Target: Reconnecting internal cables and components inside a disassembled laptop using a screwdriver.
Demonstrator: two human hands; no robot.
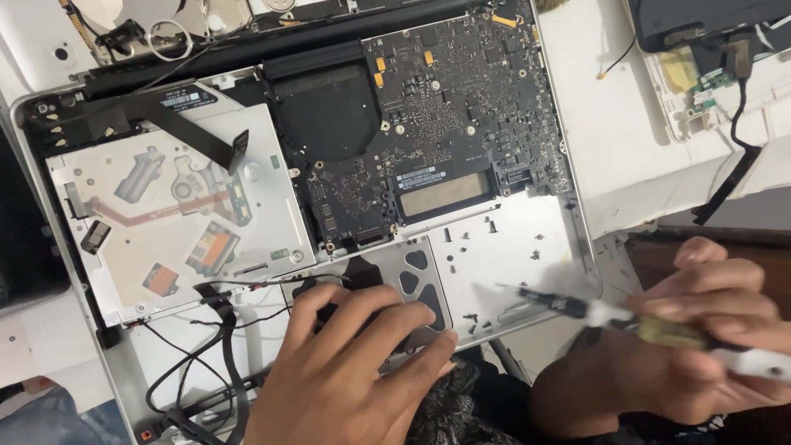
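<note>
The right hand [700,330] is closed in a firm grip around a screwdriver [626,317], fingers wrapped over its pale handle, the dark shaft pointing left toward the bare metal floor of the opened laptop [535,247]. The tool is blurred, so whether its tip touches the case cannot be told; it sits just above the loose screws [471,317] scattered near the casing's front edge. Holding it low and nearly flat seems to suit reaching in from the side.

The left hand [346,371] holds nothing: it lies spread, fingers pressed flat on the dark trackpad underside [416,280] at the front of the case, likely to steady the shell against the tool's push.

Further out, the green-black logic board [445,115] fills the far right part of the chassis, with the round dark fan [325,107] beside it and the silver optical drive [173,214] to the left. Loose black cables [222,346] trail out over the front left corner. The laptop rests on a white table [610,140], where another dismantled device [709,25] sits at the far right corner.
</note>
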